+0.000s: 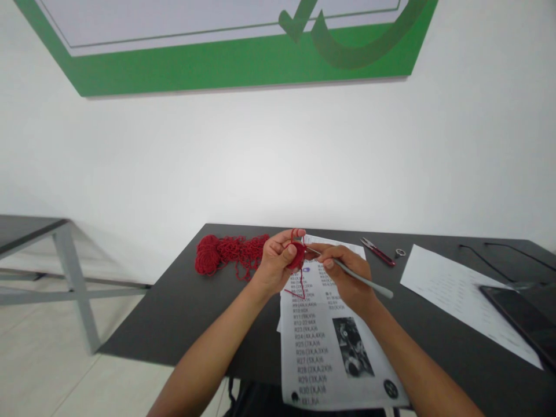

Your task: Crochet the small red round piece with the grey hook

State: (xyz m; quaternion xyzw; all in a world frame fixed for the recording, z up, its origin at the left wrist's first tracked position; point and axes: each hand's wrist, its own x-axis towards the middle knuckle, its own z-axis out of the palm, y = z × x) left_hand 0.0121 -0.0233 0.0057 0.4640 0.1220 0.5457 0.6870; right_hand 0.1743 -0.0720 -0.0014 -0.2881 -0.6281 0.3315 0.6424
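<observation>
Between thumb and fingers my left hand [277,262] pinches a small round piece of red crochet work [297,255]. A strand of red yarn loops over its raised index finger. My right hand [346,274] is closed around a crochet hook [365,280] with a grey handle, its metal tip at the right edge of the crochet piece. A loose tail of red yarn [303,284] hangs below the work, over a printed pattern sheet [310,347]. Left of my hands lies a tangled skein of red yarn [209,255], partly behind the left hand.
Red-handled thread snips [377,252] and a small metal ring [400,253] lie at the back right of the dark table [182,324]. Farther right are another printed sheet [460,301], eyeglasses [490,255] and a black tablet-like device [521,318]. A white wall stands behind.
</observation>
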